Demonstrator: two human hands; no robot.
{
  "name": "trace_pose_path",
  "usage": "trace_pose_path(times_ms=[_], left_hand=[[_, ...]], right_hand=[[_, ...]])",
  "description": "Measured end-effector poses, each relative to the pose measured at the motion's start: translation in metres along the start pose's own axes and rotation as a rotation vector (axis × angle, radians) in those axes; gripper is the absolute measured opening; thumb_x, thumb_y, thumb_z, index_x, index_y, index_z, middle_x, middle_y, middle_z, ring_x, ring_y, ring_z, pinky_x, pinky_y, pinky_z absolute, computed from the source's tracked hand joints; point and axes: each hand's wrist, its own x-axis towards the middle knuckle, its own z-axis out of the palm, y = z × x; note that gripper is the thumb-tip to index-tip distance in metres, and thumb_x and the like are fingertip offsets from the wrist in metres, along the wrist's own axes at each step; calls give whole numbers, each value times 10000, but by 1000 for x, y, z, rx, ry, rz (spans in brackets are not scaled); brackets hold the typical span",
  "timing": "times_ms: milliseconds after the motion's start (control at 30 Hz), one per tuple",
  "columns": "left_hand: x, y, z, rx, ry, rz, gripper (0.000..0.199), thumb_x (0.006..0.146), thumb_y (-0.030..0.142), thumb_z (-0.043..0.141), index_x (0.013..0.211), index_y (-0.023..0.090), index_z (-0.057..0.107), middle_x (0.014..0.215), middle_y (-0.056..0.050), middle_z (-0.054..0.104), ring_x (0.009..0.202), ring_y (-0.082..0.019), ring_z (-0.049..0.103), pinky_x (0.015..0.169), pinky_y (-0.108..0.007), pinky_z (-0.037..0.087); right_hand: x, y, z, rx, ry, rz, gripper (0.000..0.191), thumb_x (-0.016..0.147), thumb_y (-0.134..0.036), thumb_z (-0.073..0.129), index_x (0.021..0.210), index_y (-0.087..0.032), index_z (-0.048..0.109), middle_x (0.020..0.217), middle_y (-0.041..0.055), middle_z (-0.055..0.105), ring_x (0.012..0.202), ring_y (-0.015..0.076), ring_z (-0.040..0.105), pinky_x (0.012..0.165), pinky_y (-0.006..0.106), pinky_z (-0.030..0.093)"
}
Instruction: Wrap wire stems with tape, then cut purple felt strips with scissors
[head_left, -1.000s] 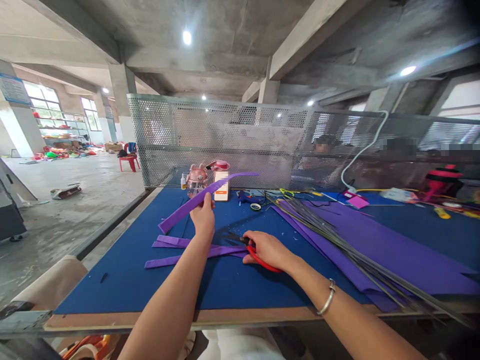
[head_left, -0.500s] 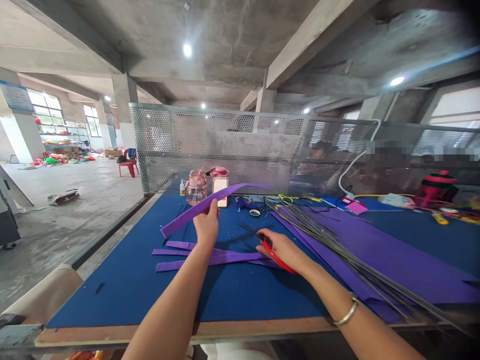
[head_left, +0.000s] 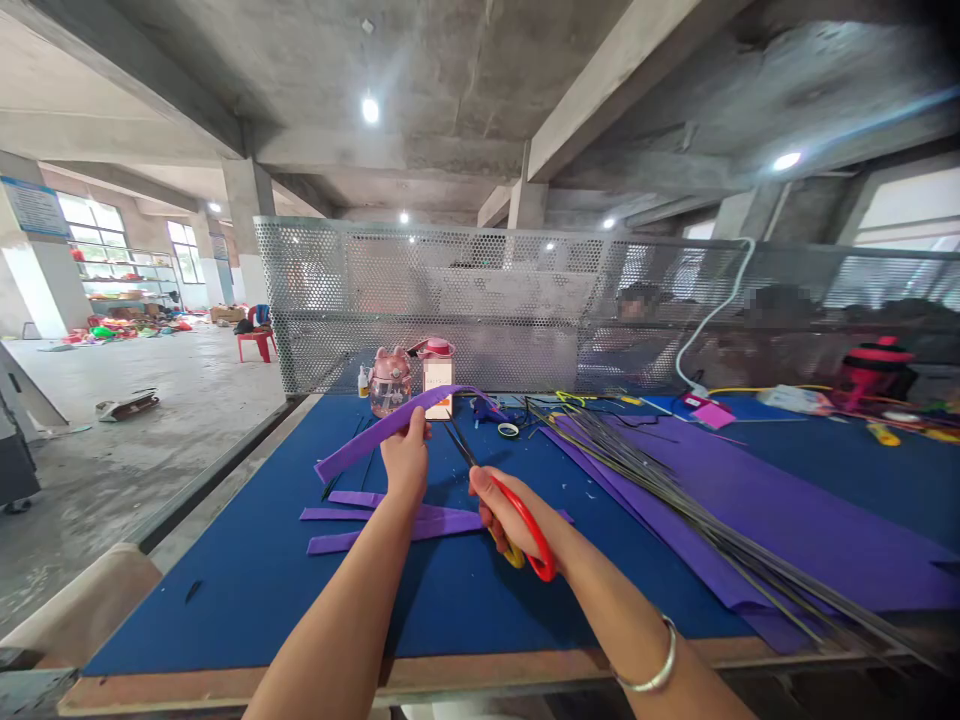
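My left hand [head_left: 406,455] pinches a long purple strip [head_left: 360,448] between thumb and fingers, held above the table; its far end droops to the right. My right hand [head_left: 510,510] is closed around scissors [head_left: 541,545] with red and yellow handles. Their dark blades point up and left, close to the strip's right part; whether they touch it I cannot tell. Below my hands several more purple strips [head_left: 330,543] lie crossed on the blue tabletop [head_left: 247,590], partly hidden by my left forearm and right hand.
Right of my hands, a bundle of thin grey stems [head_left: 675,500] lies across large purple sheets [head_left: 810,520]. Towards the back stand a pink bottle [head_left: 391,385], a phone [head_left: 438,380] and a tape roll [head_left: 508,430]. A perforated metal screen [head_left: 450,290] rises behind the table.
My right hand has moved left with the scissors, whose blades now point up beside the strip. My left hand still holds the strip, slightly lower and further left.
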Motion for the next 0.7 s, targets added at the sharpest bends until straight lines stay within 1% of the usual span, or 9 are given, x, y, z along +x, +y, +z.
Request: trace_pose_path(times_ms=[100,200,267,333,433,500,600,633,700], left_hand=[[-4,1,1,-2,-69,39,375,723,497,599,621,136,616,558,-16,578,517,-120,515,496,-236,382],[-10,3,3,-21,-151,52,367,723,484,609,593,141,595,527,2,552,504,-110,498,507,-234,379],[-13,5,5,-66,-197,25,363,711,477,625,580,142,576,513,13,531,493,-104,489,503,-233,376],[-15,6,6,-162,-261,-27,349,684,464,654,577,149,548,503,33,500,483,-94,477,502,-229,380],[-17,6,8,-282,-341,-116,335,644,445,694,602,153,535,508,51,475,482,-79,463,509,-221,393],[-17,5,8,-286,-374,-159,337,633,445,704,613,148,546,524,42,490,493,-78,470,509,-216,398],[-18,4,8,-270,-422,-187,349,625,452,708,600,141,551,538,27,507,505,-81,484,517,-219,410],[-18,4,8,-269,-419,-184,350,619,452,713,604,140,555,539,27,506,506,-82,485,522,-222,417],[-19,2,10,-272,-374,-163,351,605,453,723,621,141,563,536,35,494,504,-80,479,532,-230,432]], right_hand=[[12,2,3,-16,10,-54,507,794,-704,393,808,-203,468,580,-49,438,414,79,390,369,198,362],[31,0,3,-17,27,-169,478,769,-681,477,787,-203,454,601,-53,416,434,66,345,377,178,317],[43,0,2,17,11,-238,498,754,-695,483,825,-202,472,620,-47,416,458,73,353,391,182,317],[49,3,2,111,-35,-282,548,747,-728,446,883,-198,485,645,-37,430,483,85,384,423,202,348],[49,11,3,274,-99,-307,594,750,-751,406,924,-189,488,686,-20,453,517,95,418,475,225,381],[46,16,3,341,-117,-309,610,746,-758,401,940,-187,488,706,-14,458,525,94,418,487,228,383],[43,20,4,367,-109,-308,638,722,-780,402,950,-189,482,717,-9,458,522,97,414,487,233,380],[42,21,5,359,-92,-315,641,714,-784,408,947,-191,477,714,-11,454,520,99,413,485,234,376],[43,24,7,318,-51,-341,633,705,-781,428,945,-196,467,704,-17,443,520,102,407,481,234,367]])
